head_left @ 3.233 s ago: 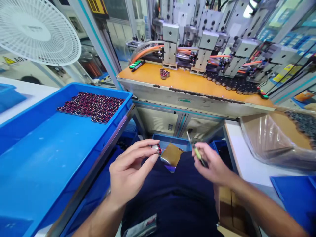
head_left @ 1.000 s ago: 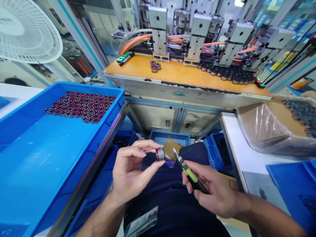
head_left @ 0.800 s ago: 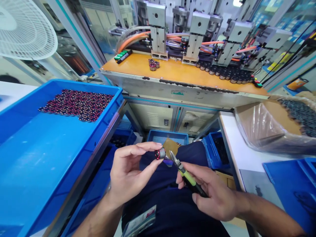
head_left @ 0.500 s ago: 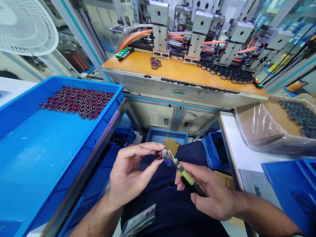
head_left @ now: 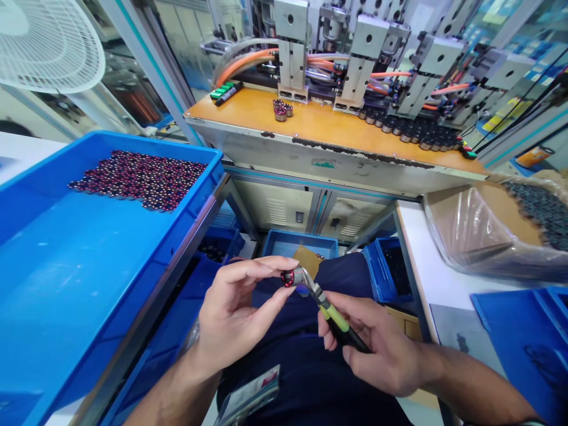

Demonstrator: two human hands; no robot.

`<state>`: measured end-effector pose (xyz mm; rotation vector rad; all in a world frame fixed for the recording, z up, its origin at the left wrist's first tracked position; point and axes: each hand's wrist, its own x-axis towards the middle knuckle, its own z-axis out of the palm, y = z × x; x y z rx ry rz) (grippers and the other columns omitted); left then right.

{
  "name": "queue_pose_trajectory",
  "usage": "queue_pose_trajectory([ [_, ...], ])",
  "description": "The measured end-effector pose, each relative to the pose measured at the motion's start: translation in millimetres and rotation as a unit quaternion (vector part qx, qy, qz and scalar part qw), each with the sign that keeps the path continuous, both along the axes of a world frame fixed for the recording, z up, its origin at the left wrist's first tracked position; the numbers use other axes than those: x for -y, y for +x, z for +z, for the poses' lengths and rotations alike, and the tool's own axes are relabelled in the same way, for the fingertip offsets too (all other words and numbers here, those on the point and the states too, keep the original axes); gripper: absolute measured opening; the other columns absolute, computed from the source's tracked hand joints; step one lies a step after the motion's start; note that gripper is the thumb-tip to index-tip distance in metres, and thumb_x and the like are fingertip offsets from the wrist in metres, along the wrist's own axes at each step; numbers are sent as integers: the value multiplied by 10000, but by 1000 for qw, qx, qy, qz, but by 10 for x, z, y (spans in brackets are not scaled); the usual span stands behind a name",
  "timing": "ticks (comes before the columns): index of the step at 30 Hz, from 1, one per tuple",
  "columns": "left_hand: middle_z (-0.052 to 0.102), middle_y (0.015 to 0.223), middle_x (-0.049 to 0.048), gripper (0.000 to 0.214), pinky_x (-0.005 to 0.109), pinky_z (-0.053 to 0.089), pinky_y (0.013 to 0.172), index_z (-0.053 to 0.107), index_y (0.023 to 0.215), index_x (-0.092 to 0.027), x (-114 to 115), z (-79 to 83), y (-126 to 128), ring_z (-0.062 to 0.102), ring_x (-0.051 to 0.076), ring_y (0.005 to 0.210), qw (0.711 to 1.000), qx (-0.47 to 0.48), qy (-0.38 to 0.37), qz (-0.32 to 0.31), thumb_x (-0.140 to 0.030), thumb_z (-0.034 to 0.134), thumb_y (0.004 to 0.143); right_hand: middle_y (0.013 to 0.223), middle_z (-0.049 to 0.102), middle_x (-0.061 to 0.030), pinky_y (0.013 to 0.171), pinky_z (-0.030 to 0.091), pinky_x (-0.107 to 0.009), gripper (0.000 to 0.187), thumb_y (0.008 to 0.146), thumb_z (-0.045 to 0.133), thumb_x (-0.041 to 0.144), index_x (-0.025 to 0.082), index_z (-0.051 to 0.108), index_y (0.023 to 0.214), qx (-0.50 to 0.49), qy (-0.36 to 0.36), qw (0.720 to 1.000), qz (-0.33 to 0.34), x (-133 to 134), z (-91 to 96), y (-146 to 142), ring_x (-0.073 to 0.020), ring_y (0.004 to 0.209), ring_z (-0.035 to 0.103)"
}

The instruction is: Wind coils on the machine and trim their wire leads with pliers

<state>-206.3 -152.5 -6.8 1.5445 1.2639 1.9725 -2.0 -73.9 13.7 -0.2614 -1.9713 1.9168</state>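
Between thumb and fingertips, my left hand [head_left: 242, 313] pinches a small motor stator [head_left: 291, 277], a metal ring with red wire windings. My right hand [head_left: 377, 340] is wrapped round the green and black handles of a pair of cutting pliers [head_left: 333, 316]. The pliers' jaws touch or nearly touch the right side of the stator; whether they grip anything there is too small to tell. Both hands are above my lap, in front of dark clothing. A badge in a clear sleeve [head_left: 251, 395] hangs below my left hand.
A blue tray [head_left: 89, 260] at left holds rows of stators. On the orange bench [head_left: 323, 128] stand several more, below machine heads [head_left: 364, 53]. At right are a plastic-lined carton [head_left: 483, 231] of dark parts and a blue bin [head_left: 519, 331]. Another blue bin [head_left: 302, 239] lies low ahead.
The stator has turned slightly in my left fingers. The plier tips have shifted a little against its right side. The camera view has moved slightly.
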Motion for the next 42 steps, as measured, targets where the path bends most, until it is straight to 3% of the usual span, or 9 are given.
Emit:
queue_pose_trajectory([
  [6,720,1086,39,620,303,626,863,531,1134,-214,-2,6,7,717,188,1011,1000,6,-4,2,167,679,669,953,534,-17,656,459,-248,789,733,470,-37,339,417,1425,16,-25,999,13,-3,-12,9,-99,745,527],
  [12,723,1078,36,612,317,625,871,547,1127,-217,0,-8,13,717,193,1008,1000,12,-6,4,159,690,666,809,515,7,604,422,-229,413,714,495,-8,189,598,1062,92,-14,996,1,2,-12,18,-88,667,477],
  [17,749,1041,10,508,273,621,854,581,1045,-239,-47,-14,3,723,166,992,991,131,-38,-13,102,721,696,932,544,-3,682,467,-249,688,766,485,-9,318,466,1371,56,1,997,-49,-24,-46,33,-89,733,514],
  [19,763,1019,-2,455,241,621,824,589,1033,-256,-82,-24,-17,736,148,947,962,252,-61,-84,13,767,713,1019,556,-9,751,493,-272,767,791,471,-9,407,393,1430,28,10,997,-66,-49,-71,47,-93,800,547],
  [22,777,984,-11,426,178,619,740,616,1036,-268,-116,-40,-41,753,140,875,883,419,-96,-190,-133,836,696,1039,568,-5,772,503,-271,758,814,467,-5,436,396,1426,24,-6,997,-72,-86,-125,65,-93,827,561],
  [24,781,979,-7,399,150,614,709,646,1019,-261,-121,-46,-40,758,144,862,841,482,-116,-215,-159,845,689,1031,574,-8,763,506,-267,713,827,486,9,407,416,1415,34,-31,996,-74,-102,-163,70,-94,822,565],
  [27,785,987,6,380,143,614,713,685,1013,-249,-117,-47,-26,760,154,871,814,523,-132,-215,-151,846,683,1002,577,-16,750,506,-268,630,838,514,39,340,453,1387,56,-59,993,-85,-112,-207,67,-96,801,568],
  [37,789,1001,17,346,133,614,711,765,986,-238,-159,-91,-67,758,160,870,819,524,-160,-172,-218,867,656,954,568,-35,728,500,-293,660,760,543,109,229,456,1403,97,-75,987,-106,-130,-184,-2,-113,761,553],
  [42,793,996,25,383,138,608,715,790,924,-281,-158,-89,-88,761,168,856,836,496,-213,-100,-286,919,563,912,578,-37,727,503,-292,556,751,553,118,205,564,1299,87,-86,985,-121,-53,-268,-74,-131,755,563],
])
